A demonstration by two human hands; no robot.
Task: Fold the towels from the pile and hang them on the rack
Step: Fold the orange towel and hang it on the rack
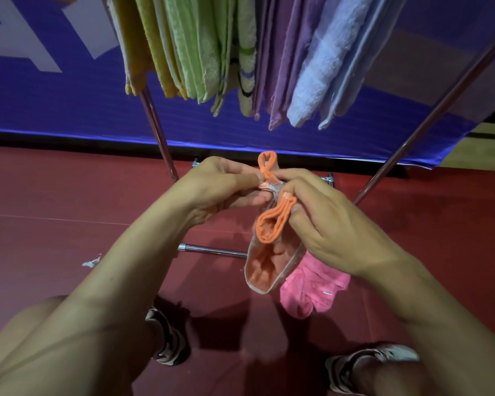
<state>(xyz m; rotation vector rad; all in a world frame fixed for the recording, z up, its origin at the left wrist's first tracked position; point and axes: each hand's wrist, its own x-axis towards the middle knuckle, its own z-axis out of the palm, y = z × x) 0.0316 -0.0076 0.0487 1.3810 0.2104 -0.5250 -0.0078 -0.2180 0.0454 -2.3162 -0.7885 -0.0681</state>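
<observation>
While our left hand (226, 184) pinches the top edge of the orange towel (269, 247) between thumb and curled fingers, our right hand (326, 221) grips the same bunched hem just beside it, fingers curled round the cloth so that a folded orange loop bulges out beneath them. A smaller loop of the hem sticks up above the two hands, and the rest of the towel hangs down between our forearms, its pale edging showing. Just behind its lower end, a pink towel (315, 290) lies crumpled on the dark red floor (55, 201). Beyond the hands stands the metal rack (157, 132), its legs splayed on the floor, with yellow, green, purple and light blue towels (315, 75) hung side by side across it. Behind it stretches a blue banner (69, 104), and our two shoes (169, 338) show at the bottom.
</observation>
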